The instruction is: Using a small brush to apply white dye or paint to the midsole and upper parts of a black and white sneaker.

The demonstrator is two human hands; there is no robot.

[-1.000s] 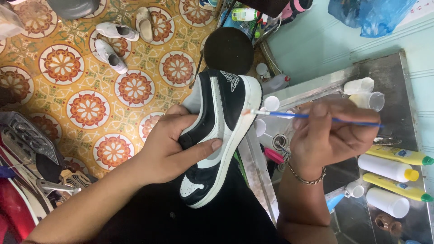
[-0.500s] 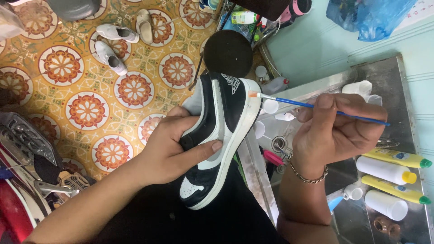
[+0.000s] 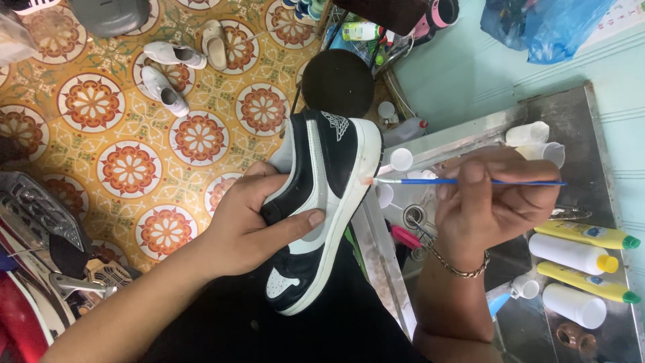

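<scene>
- Head view, my grip: my left hand (image 3: 252, 228) is wrapped tight around the black-and-white leather low-top sneaker (image 3: 321, 202), thumb pressed across its side panel, fingers hidden behind it. The sneaker is held up in the air over my lap, turned sideways, its white rubber sole edge facing right.
- My right hand (image 3: 490, 205) is closed on the thin blue-handled paintbrush (image 3: 463, 181), pinched between thumb and fingers, the handle lying nearly level.
- The brush's pale tip touches the white sole edge near the heel end of the sneaker.
- Progress, as I judge it: the sole edge looks evenly white along the length I can see, so the touch-up seems well under way. I cannot tell wet paint from bare rubber, nor how much of the rim remains. The far side of the shoe is hidden.
- Around me: white squeeze bottles with yellow caps (image 3: 571, 254) and small white cups (image 3: 401, 159) sit on the grey metal tray (image 3: 571, 111) to my right. A pair of white shoes (image 3: 168, 70) lies well apart on the patterned orange floor tiles (image 3: 127, 168).
- Against half a second ago: the brush then slanted upward with its tip near the sneaker's upper corner; now it lies flatter and the tip sits lower on the sole edge. My left hand's hold looks unchanged.
</scene>
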